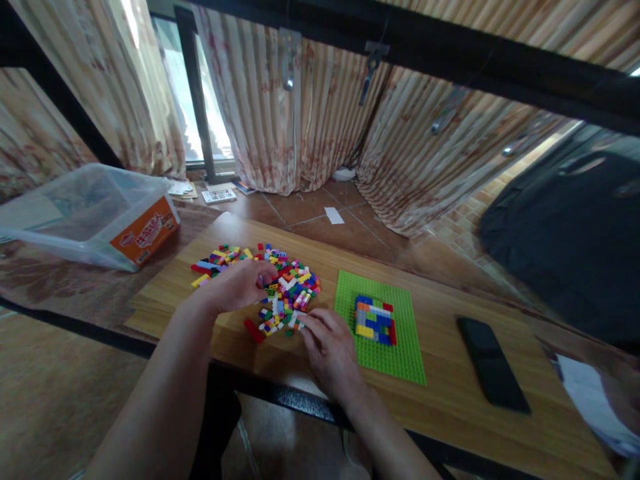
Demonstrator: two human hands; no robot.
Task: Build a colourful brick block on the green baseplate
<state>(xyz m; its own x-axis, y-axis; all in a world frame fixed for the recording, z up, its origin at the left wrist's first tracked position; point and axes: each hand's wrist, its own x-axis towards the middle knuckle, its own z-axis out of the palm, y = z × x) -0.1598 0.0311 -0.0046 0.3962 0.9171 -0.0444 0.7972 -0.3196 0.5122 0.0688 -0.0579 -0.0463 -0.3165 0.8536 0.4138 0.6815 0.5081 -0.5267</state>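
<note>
A loose pile of small colourful building bricks (295,287) is spread on the wooden board. My left hand (243,285) reaches over the pile's left part, its fingers curled in and closed; a small dark bit shows at the fingertips, too small to name. At the pile's near right edge is my right hand (330,350), thumb and fingers bent together beside white bricks (296,320). Whether it grips one of these is hidden. Right of that hand lies a green baseplate (390,367) bearing a flat block of blue, white, red, yellow, grey and orange bricks (374,321).
A black phone (493,363) lies on the wooden board (440,400) at the right. To the left stands a clear plastic bin (90,213) with an orange label. A dark metal bar (295,400) runs along the near edge. Curtains (320,113) hang behind.
</note>
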